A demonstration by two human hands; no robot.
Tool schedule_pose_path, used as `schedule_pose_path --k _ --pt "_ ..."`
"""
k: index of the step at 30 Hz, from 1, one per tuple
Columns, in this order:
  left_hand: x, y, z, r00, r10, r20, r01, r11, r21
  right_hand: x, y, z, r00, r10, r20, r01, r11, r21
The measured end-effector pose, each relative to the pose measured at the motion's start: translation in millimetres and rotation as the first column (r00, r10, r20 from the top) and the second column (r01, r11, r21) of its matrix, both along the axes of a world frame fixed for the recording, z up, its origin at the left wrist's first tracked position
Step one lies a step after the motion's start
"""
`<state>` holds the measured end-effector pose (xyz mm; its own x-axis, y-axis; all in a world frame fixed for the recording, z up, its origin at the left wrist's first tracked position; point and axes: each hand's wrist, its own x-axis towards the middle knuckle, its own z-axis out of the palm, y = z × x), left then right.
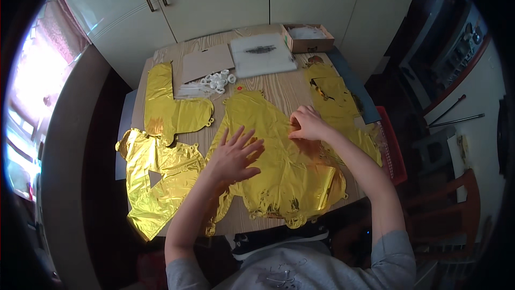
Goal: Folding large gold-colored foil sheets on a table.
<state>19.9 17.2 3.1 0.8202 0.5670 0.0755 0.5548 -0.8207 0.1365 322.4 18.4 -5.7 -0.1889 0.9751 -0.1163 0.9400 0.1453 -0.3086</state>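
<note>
Gold foil balloon (279, 156): flat on wooden table (279, 89), near edge overhanging.
Left hand (232, 156): fingers spread wide, pressing the foil.
Right hand (307, 124): fingertips pinched at the foil's edge; pinched item too small to tell.

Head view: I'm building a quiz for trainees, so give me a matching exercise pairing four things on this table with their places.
Things:
1. left hand
2. right hand
3. open brown cardboard box
4. small white plastic rings

Places:
A. far right corner of the wooden table
B. flat on the middle gold foil balloon
C. beside the flat cardboard sheet
D. fingers pinching the foil's upper edge

Pairs: 1-B, 2-D, 3-A, 4-C
</note>
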Motion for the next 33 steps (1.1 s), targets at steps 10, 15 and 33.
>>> schedule_pose_path --k 10,15,33 --pt "-2 5 -21 0.999 -0.022 -0.024 0.021 1.000 -0.016 -15 -6 14 0.845 -0.142 -0.516 -0.050 0.939 -0.341" --pt "1 6 -23 0.999 -0.035 -0.014 0.035 0.999 -0.002 14 -17 -28 0.795 0.051 -0.604 -0.143 0.984 -0.105" --pt "-1 7 -24 0.999 -0.037 0.000 0.037 0.999 0.015 -19 -26 -31 0.920 0.391 -0.035 -0.371 0.896 0.243"
